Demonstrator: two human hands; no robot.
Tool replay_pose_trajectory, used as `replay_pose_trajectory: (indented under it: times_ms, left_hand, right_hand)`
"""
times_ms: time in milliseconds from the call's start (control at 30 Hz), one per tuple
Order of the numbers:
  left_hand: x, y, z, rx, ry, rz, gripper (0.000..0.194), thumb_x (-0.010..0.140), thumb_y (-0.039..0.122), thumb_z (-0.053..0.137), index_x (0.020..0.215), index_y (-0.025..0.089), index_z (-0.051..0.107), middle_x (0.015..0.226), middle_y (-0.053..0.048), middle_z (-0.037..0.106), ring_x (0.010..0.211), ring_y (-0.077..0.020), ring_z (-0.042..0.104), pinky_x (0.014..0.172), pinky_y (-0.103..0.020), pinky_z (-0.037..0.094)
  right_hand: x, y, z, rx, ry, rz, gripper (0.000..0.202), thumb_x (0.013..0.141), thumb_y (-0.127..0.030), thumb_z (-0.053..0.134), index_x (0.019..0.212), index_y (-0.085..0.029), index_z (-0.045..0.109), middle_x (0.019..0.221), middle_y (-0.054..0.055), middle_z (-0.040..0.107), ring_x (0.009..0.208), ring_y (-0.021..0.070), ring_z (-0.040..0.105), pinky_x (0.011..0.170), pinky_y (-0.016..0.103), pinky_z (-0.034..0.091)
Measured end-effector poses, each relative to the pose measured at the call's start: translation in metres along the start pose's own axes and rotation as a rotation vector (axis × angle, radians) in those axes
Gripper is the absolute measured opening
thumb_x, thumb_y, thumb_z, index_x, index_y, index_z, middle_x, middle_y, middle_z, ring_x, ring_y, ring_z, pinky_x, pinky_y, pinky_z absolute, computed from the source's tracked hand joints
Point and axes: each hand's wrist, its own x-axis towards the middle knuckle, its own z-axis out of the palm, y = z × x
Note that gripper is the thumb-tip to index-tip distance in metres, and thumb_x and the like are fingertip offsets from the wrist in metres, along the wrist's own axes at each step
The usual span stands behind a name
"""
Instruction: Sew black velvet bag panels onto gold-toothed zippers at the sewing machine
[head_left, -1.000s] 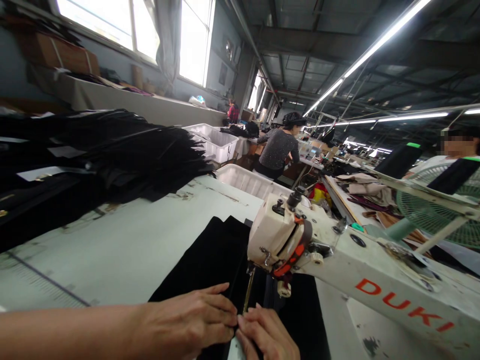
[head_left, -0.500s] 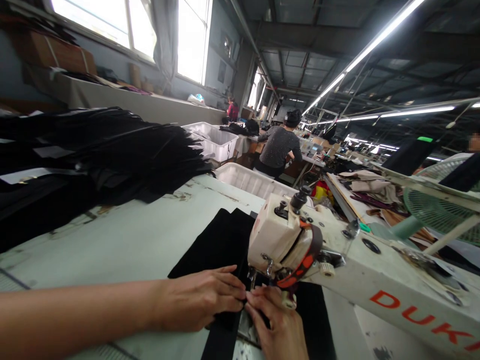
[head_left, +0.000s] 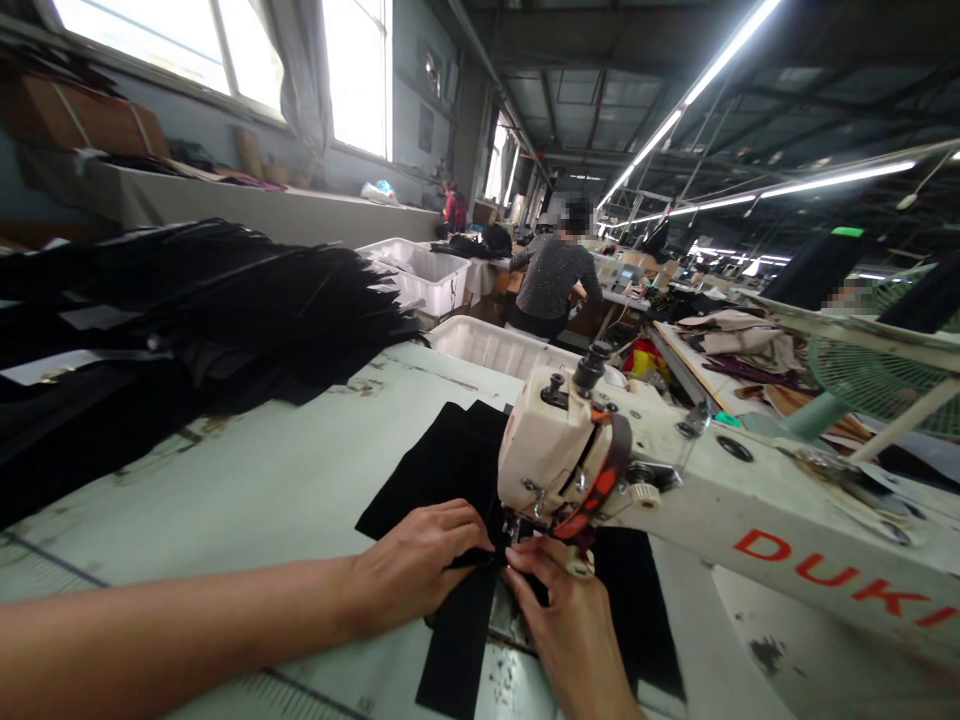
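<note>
A white sewing machine (head_left: 547,450) stands over black fabric (head_left: 420,470) on the pale table. Just left of the needle, my left hand (head_left: 431,555) pinches the fabric, its fingers bent and pressed together. My right hand (head_left: 559,600) is closed on the cloth at the right of the presser foot, thumb and forefinger at the edge. A narrow black strip (head_left: 457,640) hangs toward me below my left fingers. More of the black cloth lies right of my right hand. The needle tip is hard to make out.
A large pile of black pieces (head_left: 187,310) covers the table's left side. White bins (head_left: 491,345) stand past the far edge. A green fan (head_left: 877,380) is at the right, near a table with cloth pieces (head_left: 750,340). A person (head_left: 555,275) sits ahead with back turned.
My left hand has bent its fingers and drawn them into a pinch. The black strip below it shows more fully, and the fabric has shifted slightly. The camera view has moved a little.
</note>
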Motion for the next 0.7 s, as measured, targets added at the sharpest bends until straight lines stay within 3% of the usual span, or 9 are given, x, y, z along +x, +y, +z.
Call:
replay_pose_trajectory:
  times_ms: [167,267,367,467,567,700]
  left_hand:
    - [-0.001,-0.003,-0.003,-0.054,0.011,0.084,0.017,0.094,0.01,0.053,0.103,0.014,0.067,0.101,-0.009,0.071,0.097,-0.0201,0.065,0.086,-0.028,0.054]
    - [0.0,-0.003,-0.003,0.021,-0.011,0.173,0.029,0.092,0.004,0.044,0.107,0.014,0.066,0.106,-0.009,0.072,0.102,-0.0209,0.065,0.091,-0.03,0.053]
    - [0.002,-0.003,-0.002,0.104,-0.044,0.272,0.029,0.095,0.007,0.04,0.109,0.013,0.065,0.106,-0.01,0.072,0.103,-0.0223,0.065,0.093,-0.033,0.052]
    - [0.004,-0.002,-0.004,0.19,-0.088,0.324,0.029,0.102,0.014,0.035,0.107,0.011,0.064,0.104,-0.011,0.072,0.104,-0.0243,0.064,0.095,-0.036,0.05]
    - [0.004,-0.001,-0.006,0.253,-0.124,0.336,0.031,0.104,0.015,0.033,0.106,0.01,0.063,0.105,-0.012,0.071,0.104,-0.0246,0.062,0.096,-0.037,0.049]
    - [0.002,0.0,-0.007,0.251,-0.143,0.321,0.025,0.102,0.013,0.038,0.106,0.01,0.062,0.108,-0.011,0.069,0.106,-0.024,0.06,0.098,-0.036,0.047]
  right_hand:
    - [0.0,-0.002,0.001,0.025,0.021,0.03,0.017,0.078,-0.01,0.07,0.087,-0.024,0.075,0.091,0.003,0.074,0.081,0.0215,0.073,0.074,0.032,0.062]
    - [0.0,-0.003,0.002,0.023,0.031,0.039,0.017,0.077,-0.009,0.071,0.086,-0.023,0.075,0.09,0.003,0.074,0.081,0.0219,0.073,0.075,0.033,0.062]
    - [0.0,-0.002,0.004,0.014,0.027,0.038,0.016,0.077,-0.011,0.071,0.087,-0.024,0.074,0.09,0.003,0.074,0.082,0.0228,0.073,0.074,0.034,0.062]
    - [-0.001,-0.003,0.004,0.027,0.033,0.047,0.011,0.084,-0.018,0.066,0.087,-0.026,0.074,0.091,0.002,0.074,0.084,0.0225,0.073,0.076,0.035,0.061]
    - [-0.003,-0.003,0.0,0.033,0.05,0.023,0.019,0.094,-0.032,0.055,0.092,-0.028,0.073,0.094,0.001,0.074,0.086,0.0211,0.073,0.077,0.035,0.062]
    - [-0.01,0.003,-0.004,-0.013,0.078,-0.06,0.023,0.097,-0.039,0.052,0.104,-0.027,0.07,0.099,0.003,0.073,0.09,0.0188,0.072,0.08,0.029,0.061]
